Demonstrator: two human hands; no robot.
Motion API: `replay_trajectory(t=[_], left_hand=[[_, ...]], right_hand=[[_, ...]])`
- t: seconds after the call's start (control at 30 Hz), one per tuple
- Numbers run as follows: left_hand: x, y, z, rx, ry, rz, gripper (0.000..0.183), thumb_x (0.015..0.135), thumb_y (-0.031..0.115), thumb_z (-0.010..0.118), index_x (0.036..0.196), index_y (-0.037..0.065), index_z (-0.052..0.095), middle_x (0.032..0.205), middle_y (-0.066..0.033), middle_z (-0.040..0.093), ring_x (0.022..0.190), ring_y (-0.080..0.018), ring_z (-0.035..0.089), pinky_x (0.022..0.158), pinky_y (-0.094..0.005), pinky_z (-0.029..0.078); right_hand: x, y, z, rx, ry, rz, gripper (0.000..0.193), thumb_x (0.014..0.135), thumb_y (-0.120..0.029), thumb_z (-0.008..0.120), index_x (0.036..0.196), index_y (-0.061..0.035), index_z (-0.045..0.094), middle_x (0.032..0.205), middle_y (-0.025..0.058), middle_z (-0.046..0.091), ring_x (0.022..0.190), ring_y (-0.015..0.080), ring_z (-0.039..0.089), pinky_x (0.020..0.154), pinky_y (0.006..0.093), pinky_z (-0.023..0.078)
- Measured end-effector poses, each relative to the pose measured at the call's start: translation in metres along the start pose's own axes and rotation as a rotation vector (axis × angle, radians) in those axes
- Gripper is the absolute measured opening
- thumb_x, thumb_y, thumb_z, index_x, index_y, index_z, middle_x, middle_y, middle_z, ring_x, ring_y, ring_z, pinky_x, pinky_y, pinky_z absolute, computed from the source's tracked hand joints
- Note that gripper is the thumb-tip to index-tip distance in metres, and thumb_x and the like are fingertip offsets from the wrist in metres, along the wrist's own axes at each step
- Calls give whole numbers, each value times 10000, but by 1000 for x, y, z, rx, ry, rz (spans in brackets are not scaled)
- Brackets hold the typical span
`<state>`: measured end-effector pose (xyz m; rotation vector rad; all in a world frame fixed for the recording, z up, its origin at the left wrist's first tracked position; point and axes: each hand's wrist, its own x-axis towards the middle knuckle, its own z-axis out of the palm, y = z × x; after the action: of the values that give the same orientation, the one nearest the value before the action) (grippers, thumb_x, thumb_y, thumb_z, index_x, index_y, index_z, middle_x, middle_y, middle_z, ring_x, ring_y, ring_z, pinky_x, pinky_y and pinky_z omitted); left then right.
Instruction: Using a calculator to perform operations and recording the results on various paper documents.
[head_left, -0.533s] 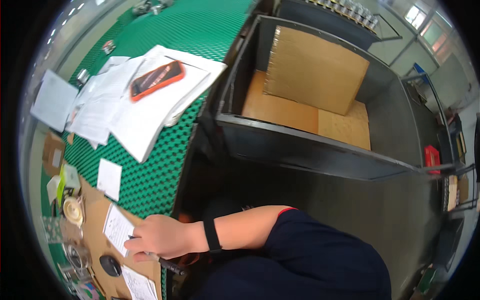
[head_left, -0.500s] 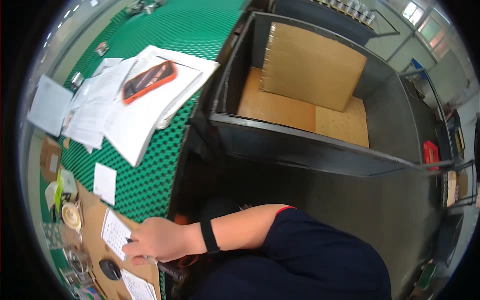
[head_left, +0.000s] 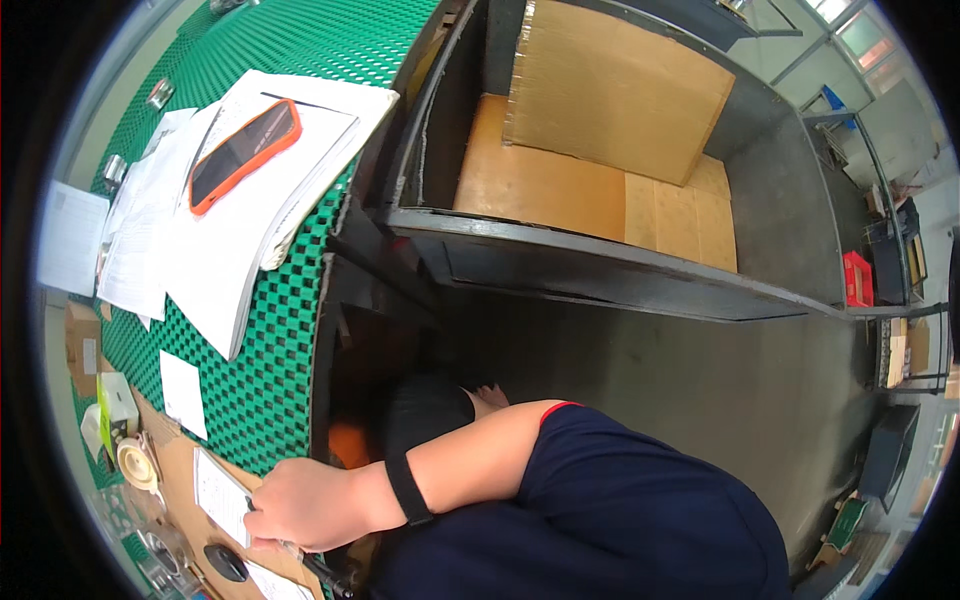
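Green mat (head_left: 265,395) is stretching alongside; right hand (head_left: 305,505), fingers pinching an apparent pen (head_left: 328,577), is perhaps steadying white paper (head_left: 218,495).

Right grip (head_left: 305,503) on dark pen (head_left: 332,578), white note (head_left: 220,497) beside it, orange-cased phone (head_left: 245,157) on papers (head_left: 228,272), green mat (head_left: 268,405)

The right hand (head_left: 305,506) hides part of a white slip (head_left: 220,496), and the lower edge crops another sheet (head_left: 275,582).
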<state>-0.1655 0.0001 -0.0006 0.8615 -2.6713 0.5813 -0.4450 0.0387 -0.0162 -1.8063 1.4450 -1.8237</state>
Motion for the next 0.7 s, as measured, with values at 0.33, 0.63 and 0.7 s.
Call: replay_trajectory(t=[0.33, 0.63, 0.7], left_hand=[[-51, -32, -11, 49, -5, -193, 734, 931, 540, 572, 1330, -71, 500, 1376, -222, 540, 1302, -374, 497, 1105, -452, 405], [-59, -51, -43, -164, -40, -247, 900, 716, 409, 780, 1410, -40, 424, 1441, -278, 448, 1360, -427, 417, 1122, -528, 348], [-61, -57, -42, -224, -27, -264, 884, 718, 404, 777, 1407, -29, 433, 1433, -283, 456, 1345, -442, 429, 1108, -543, 355]], right_hand=[[-4, -6, 0, -335, 70, -89, 198, 852, -221, 664, 728, -147, 529, 644, 27, 506, 591, 237, 573, 541, 360, 431], [-5, -11, 16, -637, 239, -236, 144, 738, -91, 758, 821, -127, 645, 615, 17, 522, 536, 213, 549, 511, 328, 437], [-7, -13, 18, -673, 268, -167, 144, 738, -69, 750, 826, -125, 650, 618, 22, 540, 538, 217, 555, 514, 329, 441]])
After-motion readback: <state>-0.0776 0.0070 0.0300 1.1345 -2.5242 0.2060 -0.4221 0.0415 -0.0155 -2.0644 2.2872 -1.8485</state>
